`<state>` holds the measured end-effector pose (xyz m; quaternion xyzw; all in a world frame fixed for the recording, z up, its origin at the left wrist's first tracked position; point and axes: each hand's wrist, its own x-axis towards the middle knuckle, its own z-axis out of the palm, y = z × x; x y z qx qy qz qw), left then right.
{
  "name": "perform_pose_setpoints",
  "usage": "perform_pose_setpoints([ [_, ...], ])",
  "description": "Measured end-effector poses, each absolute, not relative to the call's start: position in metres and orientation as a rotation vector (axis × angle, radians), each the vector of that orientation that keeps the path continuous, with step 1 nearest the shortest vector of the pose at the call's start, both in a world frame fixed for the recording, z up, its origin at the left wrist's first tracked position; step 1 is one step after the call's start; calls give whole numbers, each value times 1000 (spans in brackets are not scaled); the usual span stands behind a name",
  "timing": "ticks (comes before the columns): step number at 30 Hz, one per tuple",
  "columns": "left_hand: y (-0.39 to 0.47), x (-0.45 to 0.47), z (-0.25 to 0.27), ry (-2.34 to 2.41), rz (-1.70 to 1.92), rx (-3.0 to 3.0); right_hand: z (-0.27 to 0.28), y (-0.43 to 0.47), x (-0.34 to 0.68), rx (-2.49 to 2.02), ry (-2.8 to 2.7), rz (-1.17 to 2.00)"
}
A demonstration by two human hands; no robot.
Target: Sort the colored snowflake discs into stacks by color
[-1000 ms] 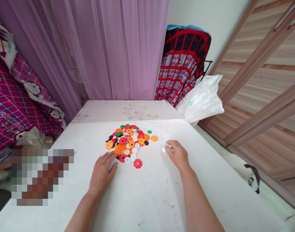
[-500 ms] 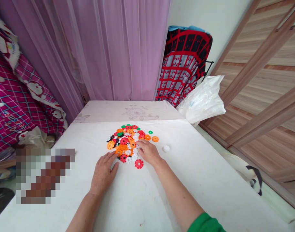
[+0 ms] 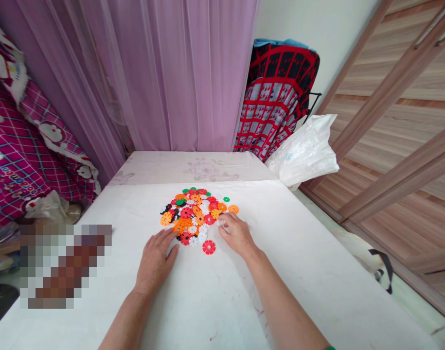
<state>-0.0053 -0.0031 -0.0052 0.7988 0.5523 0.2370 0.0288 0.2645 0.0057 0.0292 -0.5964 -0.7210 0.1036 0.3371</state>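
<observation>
A heap of flower-shaped plastic discs (image 3: pixel 186 212) in orange, red, white, green and black lies on the white-covered table. My left hand (image 3: pixel 157 257) rests at the heap's near left edge, fingers stretched out and the fingertips touching orange discs. To the right of the heap, my right hand (image 3: pixel 237 233) has thumb and fingers pinched together on a white disc (image 3: pixel 221 222), mostly covered by the fingers. Apart from the heap, on the near side between my hands, lies a single red disc (image 3: pixel 208 247). A small green disc (image 3: pixel 226 199) and an orange disc (image 3: pixel 233 209) sit at the right fringe.
Purple curtains (image 3: pixel 178 73) hang behind the table (image 3: pixel 193 301). A white plastic bag (image 3: pixel 306 150) stands by its far right corner, before a chair with a red patterned cover (image 3: pixel 269 97). Wooden cabinet doors (image 3: pixel 397 121) run along the right. At left is pink checked fabric (image 3: pixel 43 160).
My right hand has drawn back to the right from the heap with a white disc in its fingers, uncovering red and orange discs. My left hand has stayed in place.
</observation>
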Motion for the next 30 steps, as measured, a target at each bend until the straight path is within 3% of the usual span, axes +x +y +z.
perform_pose_setpoints([
  [10, -2, -7, -6, 1698, 746, 2478, 23, -17, 355, -1787, -1253, 121],
  [30, -3, -6, -4, 1708, 737, 2463, 13, -15, 345, -1860, -1494, 73],
])
